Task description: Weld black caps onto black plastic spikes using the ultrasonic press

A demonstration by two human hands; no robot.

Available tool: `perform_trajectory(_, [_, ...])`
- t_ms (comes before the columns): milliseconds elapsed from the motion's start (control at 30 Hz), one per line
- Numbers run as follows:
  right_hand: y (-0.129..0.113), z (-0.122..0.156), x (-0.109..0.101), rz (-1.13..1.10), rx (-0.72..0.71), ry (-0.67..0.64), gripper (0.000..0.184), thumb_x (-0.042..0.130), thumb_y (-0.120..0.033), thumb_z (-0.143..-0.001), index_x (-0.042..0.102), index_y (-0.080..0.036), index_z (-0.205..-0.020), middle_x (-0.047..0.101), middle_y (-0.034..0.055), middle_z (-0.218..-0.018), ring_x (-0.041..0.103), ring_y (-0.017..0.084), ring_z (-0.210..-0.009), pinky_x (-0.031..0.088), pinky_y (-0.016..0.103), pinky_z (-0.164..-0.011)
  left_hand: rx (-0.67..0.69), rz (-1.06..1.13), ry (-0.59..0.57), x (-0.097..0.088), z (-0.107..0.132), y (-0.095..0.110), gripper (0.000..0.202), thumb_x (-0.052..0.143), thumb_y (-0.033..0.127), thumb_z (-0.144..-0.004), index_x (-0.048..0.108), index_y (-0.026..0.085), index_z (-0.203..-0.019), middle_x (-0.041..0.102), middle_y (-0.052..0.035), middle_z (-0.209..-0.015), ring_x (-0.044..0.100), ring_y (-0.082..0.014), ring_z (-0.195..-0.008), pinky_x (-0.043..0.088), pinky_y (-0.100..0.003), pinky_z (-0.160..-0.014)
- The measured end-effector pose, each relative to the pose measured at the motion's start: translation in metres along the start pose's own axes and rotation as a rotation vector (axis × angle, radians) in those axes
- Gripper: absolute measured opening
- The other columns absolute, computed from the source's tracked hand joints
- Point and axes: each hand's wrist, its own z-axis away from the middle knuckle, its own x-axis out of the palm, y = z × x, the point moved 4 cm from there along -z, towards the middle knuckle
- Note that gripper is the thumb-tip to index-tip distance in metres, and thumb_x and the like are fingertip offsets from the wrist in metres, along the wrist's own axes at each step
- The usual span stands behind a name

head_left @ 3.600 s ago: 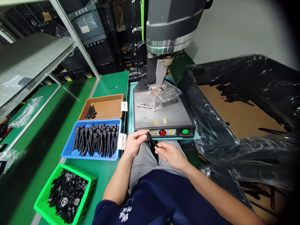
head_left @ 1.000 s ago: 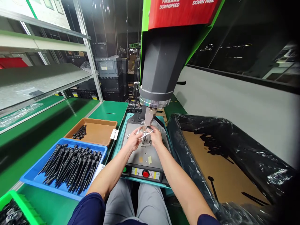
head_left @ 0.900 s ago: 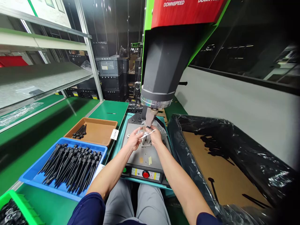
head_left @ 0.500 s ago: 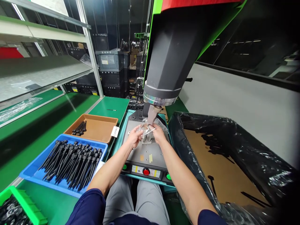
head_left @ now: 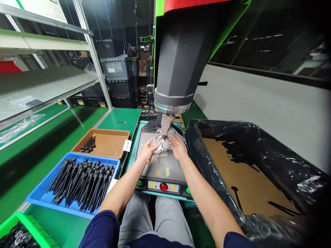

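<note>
Crinkled clear plastic film point(head_left: 162, 147) lies over the fixture under the metal horn point(head_left: 166, 124) of the press machine. On its left side, my left hand point(head_left: 148, 151) pinches the film's edge between thumb and fingers. My right hand point(head_left: 179, 147) is at the film's right side, fingers stretched out and spread, apparently holding nothing. A small dark part shows at the horn's tip, too small to name. The film and my hands partly hide the fixture on the grey base plate point(head_left: 152, 170).
On the left, a blue tray point(head_left: 36, 197) holds many black rod-shaped parts, with a brown tray point(head_left: 111, 142) behind it. A green bin point(head_left: 38, 229) sits nearest. At right stands a box lined with black plastic point(head_left: 204, 162). A red button point(head_left: 163, 187) is on the machine's front.
My right hand has let go of the film and its fingers have spread. The film has spread out lower around the horn's tip. The view has shifted slightly.
</note>
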Motion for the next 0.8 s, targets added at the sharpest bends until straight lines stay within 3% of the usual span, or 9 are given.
perform_trajectory(67, [-0.005,0.004,-0.004,-0.082,0.034,-0.002,0.03,0.065,-0.025,-0.077,0.064,-0.028,-0.106,0.068,0.0033,-0.115,0.06,0.021,-0.113,0.051,0.037,-0.088,0.019,-0.026,-0.021,0.002,0.002,0.001,0.093,0.088,0.027,-0.054,0.048,0.021,-0.137,0.052,0.007,-0.061,0.049,-0.0064,-0.053,0.032,-0.017,-0.048])
perform_trajectory(133, [-0.009,0.01,-0.008,-0.17,0.086,-0.008,0.023,0.055,-0.036,-0.086,0.063,-0.025,-0.104,0.067,0.0063,-0.115,0.062,0.022,-0.109,0.053,0.039,-0.089,0.03,-0.043,-0.038,0.006,0.003,0.002,0.094,0.088,0.028,-0.054,0.047,0.021,-0.139,0.053,0.0066,-0.062,0.05,-0.0067,-0.054,0.034,-0.018,-0.05])
perform_trajectory(233, [-0.013,0.019,-0.014,-0.272,0.134,0.016,0.056,0.029,-0.065,-0.092,0.061,-0.02,-0.102,0.065,0.0129,-0.116,0.064,0.026,-0.106,0.055,0.044,-0.086,0.044,-0.054,-0.053,0.011,0.002,0.004,0.094,0.088,0.028,-0.055,0.048,0.02,-0.139,0.056,0.0051,-0.064,0.05,-0.0073,-0.054,0.036,-0.02,-0.052])
perform_trajectory(300, [-0.015,0.022,-0.016,-0.285,0.134,0.037,0.068,0.025,-0.076,-0.088,0.06,-0.019,-0.103,0.064,0.0151,-0.116,0.065,0.027,-0.105,0.056,0.046,-0.085,0.05,-0.067,-0.06,0.014,0.0,0.004,0.095,0.088,0.029,-0.055,0.047,0.019,-0.14,0.056,0.005,-0.063,0.049,-0.0077,-0.053,0.035,-0.02,-0.051])
perform_trajectory(367, [-0.016,0.021,-0.016,-0.243,0.149,0.058,0.059,0.038,-0.072,-0.088,0.058,-0.019,-0.103,0.064,0.0148,-0.113,0.066,0.026,-0.103,0.057,0.043,-0.084,0.053,-0.084,-0.064,0.015,-0.002,0.003,0.096,0.087,0.03,-0.055,0.045,0.019,-0.141,0.056,0.0051,-0.063,0.049,-0.0078,-0.052,0.034,-0.02,-0.049])
perform_trajectory(467, [-0.016,0.014,-0.015,-0.162,0.174,0.103,0.032,0.057,-0.048,-0.09,0.057,-0.019,-0.102,0.067,0.0113,-0.105,0.068,0.022,-0.096,0.059,0.035,-0.082,0.055,-0.096,-0.068,0.013,-0.004,0.002,0.096,0.088,0.031,-0.055,0.046,0.019,-0.14,0.054,0.0059,-0.061,0.048,-0.0077,-0.052,0.031,-0.019,-0.048])
perform_trajectory(533, [-0.016,0.009,-0.016,-0.144,0.17,0.129,0.022,0.059,-0.037,-0.09,0.057,-0.019,-0.102,0.068,0.0094,-0.1,0.068,0.02,-0.093,0.059,0.032,-0.08,0.055,-0.09,-0.066,0.012,-0.003,0.0,0.095,0.088,0.031,-0.055,0.047,0.019,-0.139,0.05,0.0071,-0.059,0.046,-0.0074,-0.051,0.03,-0.019,-0.047])
perform_trajectory(800, [-0.008,0.012,-0.022,-0.194,0.23,0.152,0.02,0.053,-0.037,-0.094,0.058,-0.018,-0.096,0.068,0.0091,-0.094,0.069,0.018,-0.086,0.061,0.028,-0.072,0.012,-0.074,-0.042,0.012,0.002,0.0,0.09,0.088,0.03,-0.057,0.049,0.017,-0.136,0.058,0.002,-0.068,0.051,-0.0075,-0.053,0.032,-0.019,-0.048])
